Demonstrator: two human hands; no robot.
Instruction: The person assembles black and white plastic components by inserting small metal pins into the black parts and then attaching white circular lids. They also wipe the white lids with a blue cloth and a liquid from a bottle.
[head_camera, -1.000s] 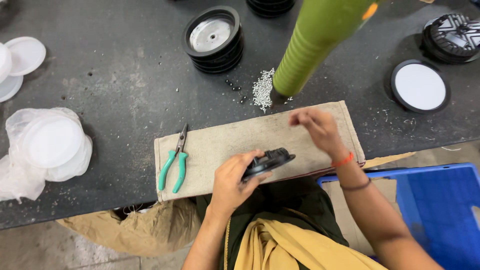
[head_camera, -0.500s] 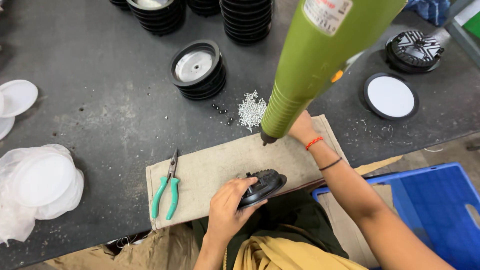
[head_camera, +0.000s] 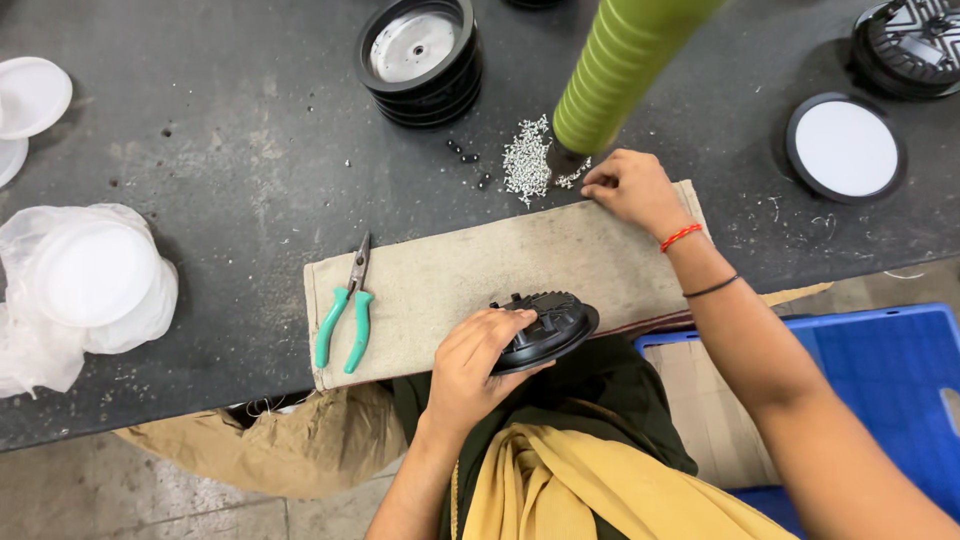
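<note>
My left hand (head_camera: 478, 362) grips a round black plastic housing (head_camera: 548, 326) at the near edge of a beige cloth mat (head_camera: 450, 275). My right hand (head_camera: 628, 188) rests at the mat's far right corner, fingertips touching a pile of small silver screws (head_camera: 525, 162). A green ribbed power screwdriver (head_camera: 615, 70) hangs over that pile, its tip just left of my right hand. Whether the fingers pinch a screw cannot be told.
Green-handled pliers (head_camera: 345, 310) lie on the mat's left end. A stack of black round housings (head_camera: 420, 55) stands behind. A white-faced round disc (head_camera: 845, 145) lies at right. White plastic discs in a bag (head_camera: 85, 275) sit at left. A blue crate (head_camera: 870, 400) is lower right.
My right hand has moved from the hanging screwdriver down to the screw pile. My left hand keeps hold of the black housing.
</note>
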